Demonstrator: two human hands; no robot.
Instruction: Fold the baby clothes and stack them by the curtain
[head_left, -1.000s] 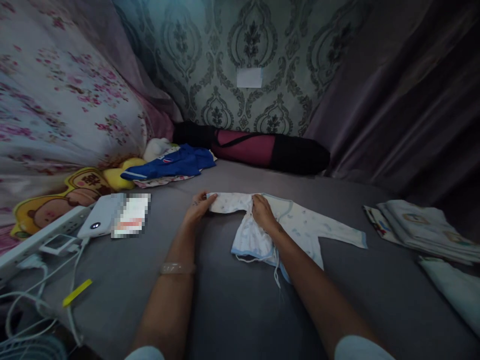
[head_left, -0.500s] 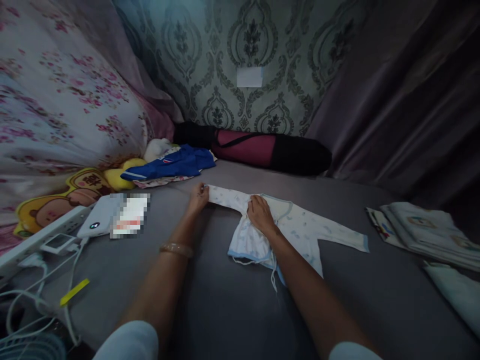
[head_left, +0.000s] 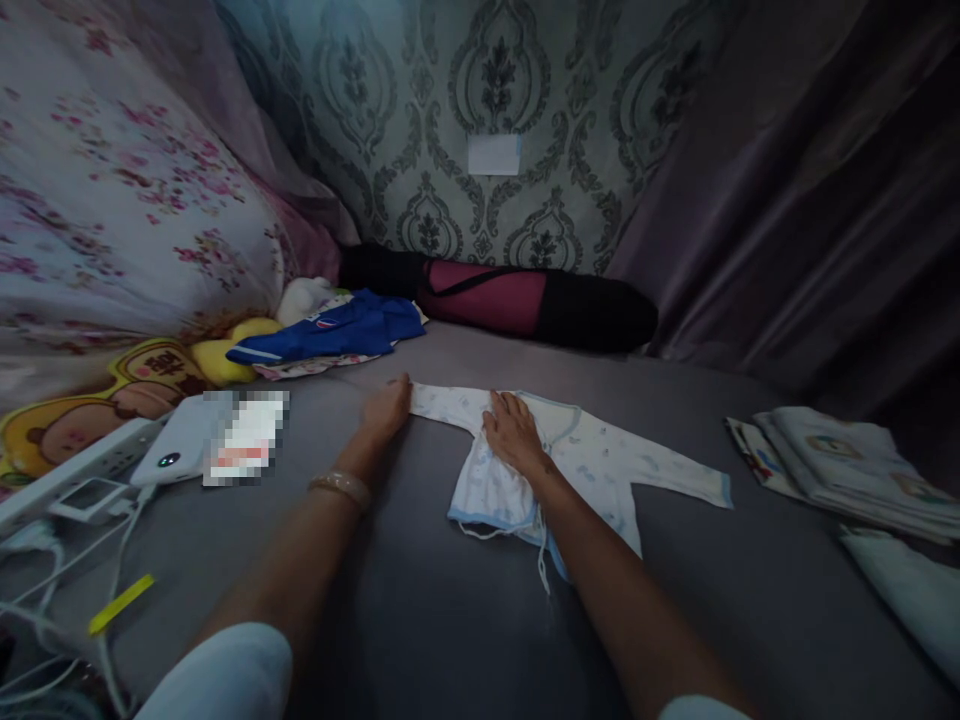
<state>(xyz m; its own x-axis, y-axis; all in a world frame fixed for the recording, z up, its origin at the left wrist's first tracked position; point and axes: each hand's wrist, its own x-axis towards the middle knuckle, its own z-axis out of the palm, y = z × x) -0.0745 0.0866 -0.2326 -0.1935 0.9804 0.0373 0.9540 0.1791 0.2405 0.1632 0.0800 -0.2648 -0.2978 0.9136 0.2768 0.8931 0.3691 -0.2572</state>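
Note:
A small white baby shirt (head_left: 592, 465) with pale blue trim, a faint print and tie strings is spread on the grey bed sheet (head_left: 420, 600). My left hand (head_left: 388, 405) is closed on the cuff of the sleeve at the left and holds that sleeve out straight. My right hand (head_left: 514, 432) lies flat on the shirt near its shoulder, fingers stretched out. The other sleeve reaches out to the right, untouched. Part of the shirt's front is hidden under my right hand and forearm.
Folded cloths (head_left: 840, 455) lie at the right. A blue garment (head_left: 337, 325) and a long black and maroon bag (head_left: 487, 300) are at the back. On the left are a power strip (head_left: 75, 480), a white power bank (head_left: 180, 445), cables and a yellow strip (head_left: 121, 604).
The view has shifted slightly, so everything sits a little further left. My left hand still grips the cuff, its wrist turned a little; my right hand stays flat on the shirt.

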